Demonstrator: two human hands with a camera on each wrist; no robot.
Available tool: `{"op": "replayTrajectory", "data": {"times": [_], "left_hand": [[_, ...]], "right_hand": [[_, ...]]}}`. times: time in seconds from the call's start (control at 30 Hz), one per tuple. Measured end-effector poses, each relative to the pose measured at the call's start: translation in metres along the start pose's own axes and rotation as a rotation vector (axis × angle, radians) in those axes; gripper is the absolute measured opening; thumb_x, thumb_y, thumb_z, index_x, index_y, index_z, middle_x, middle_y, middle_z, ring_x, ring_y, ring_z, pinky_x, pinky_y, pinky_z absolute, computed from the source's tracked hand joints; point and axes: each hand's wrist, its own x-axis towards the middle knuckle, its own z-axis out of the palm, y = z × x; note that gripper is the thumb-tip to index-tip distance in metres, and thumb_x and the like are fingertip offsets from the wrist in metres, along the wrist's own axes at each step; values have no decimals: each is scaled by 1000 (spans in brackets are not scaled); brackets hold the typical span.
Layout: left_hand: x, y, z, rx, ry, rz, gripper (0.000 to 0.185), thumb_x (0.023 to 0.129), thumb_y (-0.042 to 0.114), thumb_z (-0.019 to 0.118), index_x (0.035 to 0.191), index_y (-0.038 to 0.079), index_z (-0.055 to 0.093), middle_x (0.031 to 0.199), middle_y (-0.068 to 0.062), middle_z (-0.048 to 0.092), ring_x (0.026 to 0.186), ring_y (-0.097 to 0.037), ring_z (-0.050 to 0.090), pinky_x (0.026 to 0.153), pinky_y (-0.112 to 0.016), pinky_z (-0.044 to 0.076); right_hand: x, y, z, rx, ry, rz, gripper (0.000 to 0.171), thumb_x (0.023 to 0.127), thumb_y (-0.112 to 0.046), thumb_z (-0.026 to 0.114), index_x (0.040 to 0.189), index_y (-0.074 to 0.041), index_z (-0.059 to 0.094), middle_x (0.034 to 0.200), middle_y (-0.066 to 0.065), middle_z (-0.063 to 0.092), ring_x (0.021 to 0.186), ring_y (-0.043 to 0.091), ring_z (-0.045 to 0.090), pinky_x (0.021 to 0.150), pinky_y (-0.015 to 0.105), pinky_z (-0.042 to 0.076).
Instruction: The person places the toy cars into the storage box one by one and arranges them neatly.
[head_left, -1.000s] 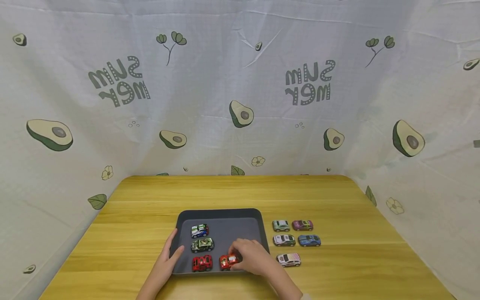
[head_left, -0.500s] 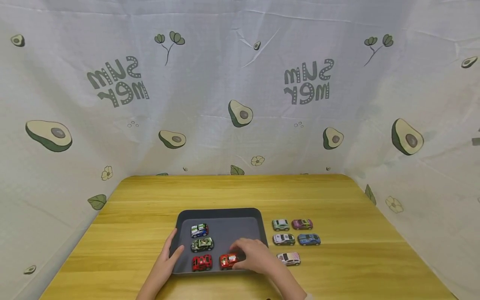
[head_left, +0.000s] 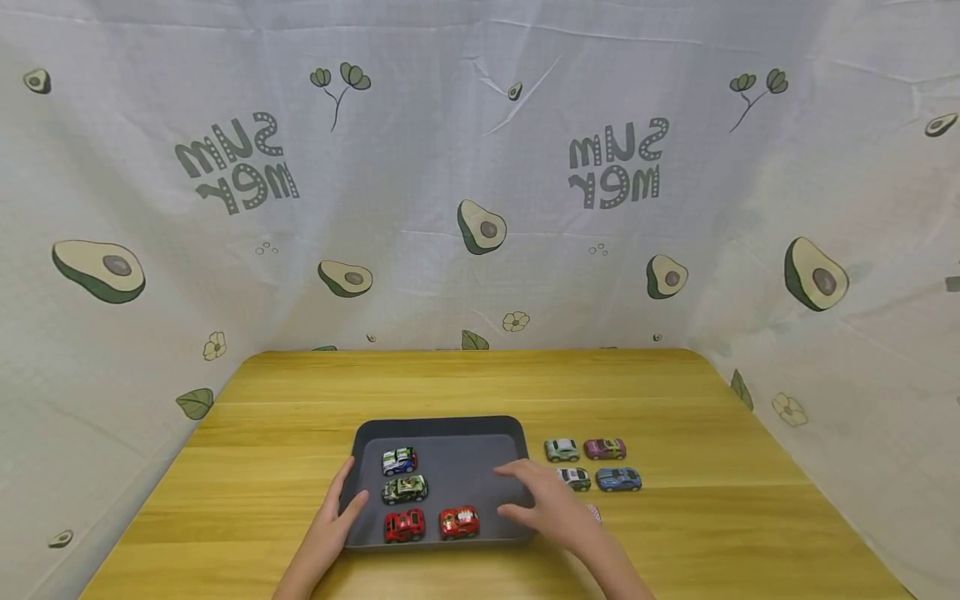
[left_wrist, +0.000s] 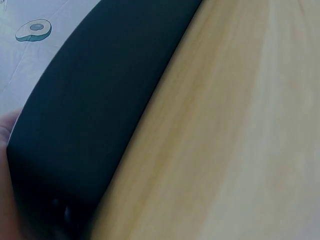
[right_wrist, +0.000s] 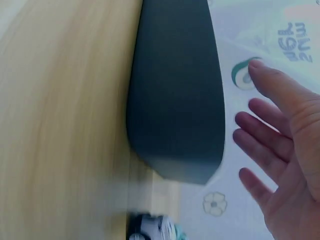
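Note:
A dark grey tray point(head_left: 472, 458) holds several toy cars. My left hand point(head_left: 327, 517) grips the tray's left side, thumb over the rim and fingers along the outside. At the front of the tray are a red toy car point(head_left: 404, 526) and a second red car with white marks point(head_left: 459, 522). Behind them stand a camouflage car point(head_left: 405, 490) and a white, green and blue car point(head_left: 400, 460). Above the tray's right side is my right hand point(head_left: 551, 508), fingers apart and holding nothing. The right wrist view shows its spread fingers point(right_wrist: 262, 145) beside the tray wall point(right_wrist: 175, 95).
Right of the tray, on the wooden table point(head_left: 712, 517), stand a pale green car point(head_left: 562, 450), a purple car point(head_left: 604, 449), a blue car point(head_left: 618, 479) and a white car point(head_left: 576, 478). My right hand mostly hides another pale car point(head_left: 595, 512). A printed curtain point(head_left: 420, 167) hangs behind.
My right hand has let go of the red car with white marks and moved right, its fingers spreading. That car stays in the tray. My left hand has not moved.

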Motion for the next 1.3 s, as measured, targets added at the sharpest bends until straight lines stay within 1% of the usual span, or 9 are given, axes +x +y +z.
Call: {"op": "replayTrajectory", "data": {"times": [0.17,0.33,0.47,0.63,0.8,0.9,1.1,1.17,1.3], "left_hand": [[0,0,0,1,0,1,69,94,37,46,147,13,9,152,-20,4,137,-45,1,105,-66,7],[0,1,0,-3,-1,8,69,94,36,46,147,12,9,152,-20,4,137,-45,1,106,-65,7],[-1,1,1,-1,1,9,68,94,36,46,147,12,9,152,-20,4,137,-45,1,105,-66,7],[0,0,1,6,0,3,69,94,37,45,147,12,9,152,-20,4,137,-45,1,105,-66,8],[0,0,0,1,2,3,69,94,37,45,147,12,9,152,-20,4,137,-45,1,105,-66,8],[1,1,0,-4,1,1,69,94,37,46,147,13,9,152,-19,3,137,-45,1,105,-66,7],[1,0,0,-4,2,-9,69,93,38,46,147,12,10,152,-20,4,137,-45,1,106,-65,8],[1,0,0,-3,2,-10,69,93,38,46,147,12,10,152,-20,4,137,-46,1,106,-66,8],[1,1,1,-2,2,-6,69,94,38,46,147,13,10,152,-20,4,137,-46,1,105,-66,8]], "right_hand": [[-7,11,-6,-35,161,-29,41,76,-19,72,114,-7,61,112,7,64,104,28,59,86,43,49],[-18,24,-14,-34,256,5,41,73,-15,73,112,-6,62,112,7,64,105,28,59,88,44,48],[-26,39,-22,-25,302,42,41,73,-11,73,112,-4,61,111,8,64,105,28,58,89,44,48],[-36,58,-32,-5,295,118,42,76,-14,70,115,-2,58,115,15,60,109,37,54,91,52,44],[-44,76,-40,15,310,154,44,77,-13,69,116,2,56,118,21,58,112,43,50,93,58,39],[-48,84,-44,40,285,207,45,78,-12,68,119,2,55,120,22,56,114,45,48,94,60,37],[-54,99,-48,32,200,334,48,81,-14,65,124,1,50,128,29,47,119,49,41,97,61,33],[-56,104,-48,17,193,349,48,81,-14,65,124,1,51,128,30,46,118,50,41,96,61,34],[-59,113,-48,-22,203,339,48,79,-15,67,122,3,52,124,30,49,116,49,44,95,60,36]]}}
